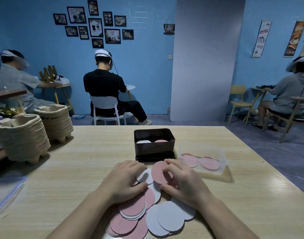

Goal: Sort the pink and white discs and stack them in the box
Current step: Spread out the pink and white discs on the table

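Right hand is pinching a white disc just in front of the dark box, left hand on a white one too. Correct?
No. The head view shows the right hand pinching a pink disc, not a white one. The rest holds: it is just in front of the dark box, and the left hand holds a white disc.

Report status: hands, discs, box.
Left hand holds a white disc; right hand pinches a pink disc. Dark box holds one white, one pink stack. Nothing between hands and box.
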A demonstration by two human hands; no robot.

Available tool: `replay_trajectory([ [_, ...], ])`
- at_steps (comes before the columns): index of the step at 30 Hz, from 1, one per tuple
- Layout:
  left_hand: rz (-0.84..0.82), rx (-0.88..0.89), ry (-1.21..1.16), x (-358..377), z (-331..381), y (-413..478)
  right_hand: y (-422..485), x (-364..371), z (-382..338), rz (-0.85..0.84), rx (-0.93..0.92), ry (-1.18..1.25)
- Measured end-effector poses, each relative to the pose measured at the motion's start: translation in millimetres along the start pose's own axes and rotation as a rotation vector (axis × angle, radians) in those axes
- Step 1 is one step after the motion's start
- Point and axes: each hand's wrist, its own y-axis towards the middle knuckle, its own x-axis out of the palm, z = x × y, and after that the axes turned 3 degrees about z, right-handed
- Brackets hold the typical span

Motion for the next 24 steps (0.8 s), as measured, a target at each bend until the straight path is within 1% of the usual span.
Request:
replay_trajectory([
  [2, -0.021, -0.033, -0.021, 8.5, -6.1, -2.1, -2.5, 1.5, 1.6, -0.001, 0.001, 0.01],
  [5, 0.002, -0.066, -0.068, 16.3, -10.9, -5.7, -4.8, 1.4, 3.0, -0.009, 0.022, 0.02],
  [9, 0.106, -0.087, -0.112, 12.6, -6.3, -11.0, -7.0, 4.8, 5.1, -0.015, 0.077, 0.027],
  [13, 0.223, -0.118, -0.124, 4.4, -5.5, -15.8, -7.2, 7.5, 8.9, 0.026, 0.149, 0.041],
  [16, 0.265, -0.107, -0.138, 3.1, -2.9, -15.8, -6.1, 8.3, 8.7, 0.03, 0.161, 0.022],
  [19, 0.251, -0.041, -0.152, 5.4, 7.9, -11.7, -3.0, 8.9, 5.5, 0.019, 0.124, 0.017],
  [24, 0.227, 0.032, -0.104, 12.1, 14.2, -5.1, 1.0, 11.5, -0.8, 0.006, -0.002, 0.047],
])
